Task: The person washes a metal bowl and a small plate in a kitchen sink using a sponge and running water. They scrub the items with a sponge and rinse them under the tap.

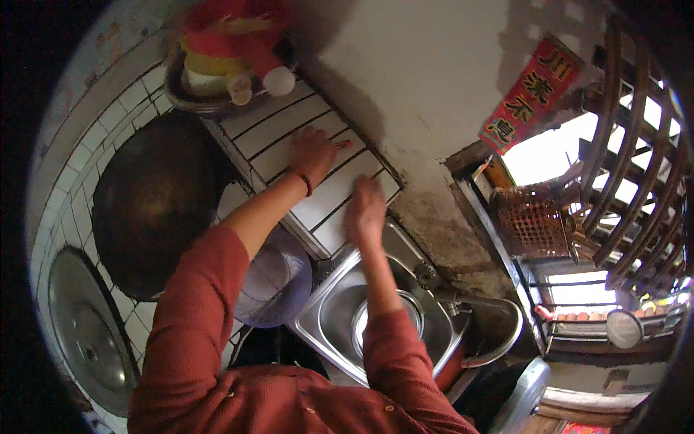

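Note:
My left hand (pixel 314 153), with a dark band at its wrist, rests over the white tiled ledge (pixel 320 200), its fingers apart. My right hand (pixel 367 210) is over the ledge's right end, near the sink, and looks blurred; its fingers cannot be made out clearly. Below my right forearm lies the stainless steel sink (pixel 339 320) with a round metal basin (pixel 404 309) in it. A translucent purple plastic bowl or colander (pixel 279 285) sits left of the sink, partly behind my left arm.
A large dark wok (pixel 152 206) is at the left, with a round metal lid (pixel 89 331) near it. Bottles and bags stand on a tray (pixel 200 106) at the ledge's far end. A curved faucet (pixel 512 325), wicker basket (pixel 534 222) and wooden lattice (pixel 612 163) are at the right.

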Demonstrator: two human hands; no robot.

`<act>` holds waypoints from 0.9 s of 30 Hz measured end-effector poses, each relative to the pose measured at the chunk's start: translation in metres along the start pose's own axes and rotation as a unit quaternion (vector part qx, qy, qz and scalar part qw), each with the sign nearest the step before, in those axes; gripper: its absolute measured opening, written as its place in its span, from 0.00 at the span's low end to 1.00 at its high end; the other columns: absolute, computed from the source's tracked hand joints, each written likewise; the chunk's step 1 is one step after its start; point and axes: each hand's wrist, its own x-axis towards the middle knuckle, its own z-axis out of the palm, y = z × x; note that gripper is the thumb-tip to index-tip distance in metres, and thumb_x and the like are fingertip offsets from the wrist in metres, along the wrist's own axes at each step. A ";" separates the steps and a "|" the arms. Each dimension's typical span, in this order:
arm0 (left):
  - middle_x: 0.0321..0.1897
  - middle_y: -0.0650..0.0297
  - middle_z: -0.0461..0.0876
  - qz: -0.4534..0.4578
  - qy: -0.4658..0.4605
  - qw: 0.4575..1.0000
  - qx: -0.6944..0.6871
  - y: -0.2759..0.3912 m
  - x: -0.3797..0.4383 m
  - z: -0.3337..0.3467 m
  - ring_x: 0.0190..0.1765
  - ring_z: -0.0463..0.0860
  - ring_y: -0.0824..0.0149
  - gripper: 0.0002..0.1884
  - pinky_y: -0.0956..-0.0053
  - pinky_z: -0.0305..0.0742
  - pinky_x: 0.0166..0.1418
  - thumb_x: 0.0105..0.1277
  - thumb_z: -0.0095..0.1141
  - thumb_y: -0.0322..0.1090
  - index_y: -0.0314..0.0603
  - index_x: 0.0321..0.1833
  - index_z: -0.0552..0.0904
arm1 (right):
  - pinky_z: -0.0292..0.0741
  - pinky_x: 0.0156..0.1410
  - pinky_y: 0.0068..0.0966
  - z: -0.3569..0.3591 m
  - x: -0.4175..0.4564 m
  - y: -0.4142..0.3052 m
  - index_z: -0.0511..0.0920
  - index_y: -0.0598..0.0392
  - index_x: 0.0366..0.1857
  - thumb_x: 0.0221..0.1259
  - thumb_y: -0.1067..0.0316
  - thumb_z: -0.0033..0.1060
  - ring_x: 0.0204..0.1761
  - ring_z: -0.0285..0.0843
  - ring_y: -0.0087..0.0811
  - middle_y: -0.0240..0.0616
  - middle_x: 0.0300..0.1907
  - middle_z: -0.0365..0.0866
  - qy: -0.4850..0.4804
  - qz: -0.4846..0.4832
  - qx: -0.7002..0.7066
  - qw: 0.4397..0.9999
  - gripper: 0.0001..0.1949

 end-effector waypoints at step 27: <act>0.41 0.63 0.78 0.110 0.080 0.991 -0.015 0.017 -0.032 0.028 0.50 0.73 0.59 0.14 0.56 0.68 0.51 0.58 0.48 0.31 0.54 0.47 0.78 | 0.44 0.71 0.26 0.040 -0.031 0.035 0.44 0.56 0.69 0.68 0.42 0.27 0.69 0.46 0.36 0.39 0.70 0.46 0.162 0.467 0.555 0.670 0.34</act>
